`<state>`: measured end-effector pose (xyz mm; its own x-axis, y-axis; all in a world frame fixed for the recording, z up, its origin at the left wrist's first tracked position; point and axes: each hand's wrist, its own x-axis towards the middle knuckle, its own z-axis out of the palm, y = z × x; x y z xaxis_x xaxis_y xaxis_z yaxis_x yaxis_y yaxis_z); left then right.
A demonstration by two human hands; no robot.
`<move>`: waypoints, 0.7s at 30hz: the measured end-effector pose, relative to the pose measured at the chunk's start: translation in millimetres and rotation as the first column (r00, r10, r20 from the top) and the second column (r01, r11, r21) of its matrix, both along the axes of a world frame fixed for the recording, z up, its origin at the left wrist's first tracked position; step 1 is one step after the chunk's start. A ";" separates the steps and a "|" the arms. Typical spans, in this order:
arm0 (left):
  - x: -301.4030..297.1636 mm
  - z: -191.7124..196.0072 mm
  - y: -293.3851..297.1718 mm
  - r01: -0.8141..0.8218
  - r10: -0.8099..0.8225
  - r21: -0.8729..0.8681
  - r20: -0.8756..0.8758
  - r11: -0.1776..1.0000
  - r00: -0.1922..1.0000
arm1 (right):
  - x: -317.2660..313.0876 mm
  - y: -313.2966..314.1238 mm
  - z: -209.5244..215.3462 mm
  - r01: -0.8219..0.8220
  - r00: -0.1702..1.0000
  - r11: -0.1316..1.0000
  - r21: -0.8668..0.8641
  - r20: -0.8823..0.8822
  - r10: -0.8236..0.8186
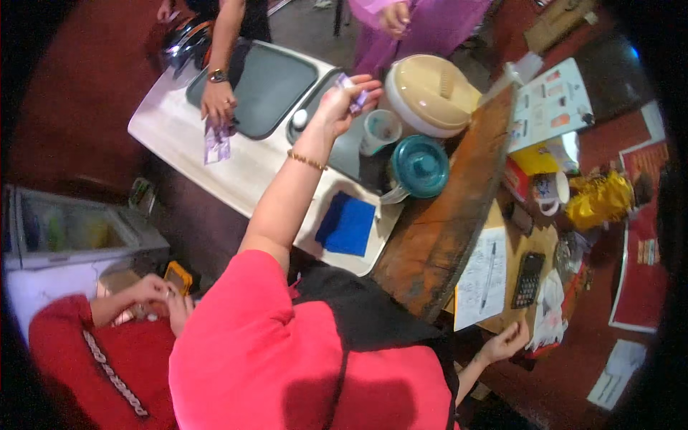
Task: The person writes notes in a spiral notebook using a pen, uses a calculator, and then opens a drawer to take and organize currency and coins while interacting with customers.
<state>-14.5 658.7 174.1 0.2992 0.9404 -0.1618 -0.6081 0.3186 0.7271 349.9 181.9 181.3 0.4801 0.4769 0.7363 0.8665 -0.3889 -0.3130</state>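
Note:
My left hand (344, 107) is stretched out over the far side of the white counter (251, 179), palm turned up. A folded purple banknote (349, 89) lies in it, gripped by the fingers. A teal-lidded pitcher (421, 168), a clear plastic cup (380, 132) and a round tub with a cream lid (433, 89) stand close by. My right hand (505, 342) rests low at the right, beside a black calculator (529, 279) and a white plastic bag (548, 308). Its fingers are loosely bent, and I see nothing in them.
Across the counter, another person's hand (217, 100) holds purple banknotes (217, 145). A person in red (107, 351) is at my left. Also around me are a blue cloth (347, 223), a wooden ledge (437, 244), a notebook with a pen (481, 279) and a mug (550, 192).

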 end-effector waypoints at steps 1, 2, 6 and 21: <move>-14.9 -20.2 -4.4 -0.135 0.130 -0.047 -0.084 0.990 0.988 | 1.6 -9.9 -1.9 0.088 0.993 0.996 0.008 0.073 -0.088; -36.6 -47.3 -13.0 -0.267 0.248 -0.091 -0.178 0.959 0.952 | 2.1 -24.8 -0.8 0.174 0.974 0.985 0.014 0.147 -0.174; -183.6 -197.5 -21.9 -0.762 0.727 0.223 -0.542 0.608 0.422 | 11.0 -66.3 -54.7 0.401 0.867 0.882 0.249 -0.414 -0.277; -283.4 -237.9 -68.6 -0.850 0.529 0.491 -0.781 0.192 -0.332 | 38.9 -162.8 -176.8 0.501 0.558 0.808 -0.311 -0.597 -0.576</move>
<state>-297.8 590.1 -63.8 -0.9646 0.2055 0.1656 0.2291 0.3406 0.9119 388.8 19.1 4.5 0.9939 0.0163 0.1093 0.0817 -0.7740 -0.6278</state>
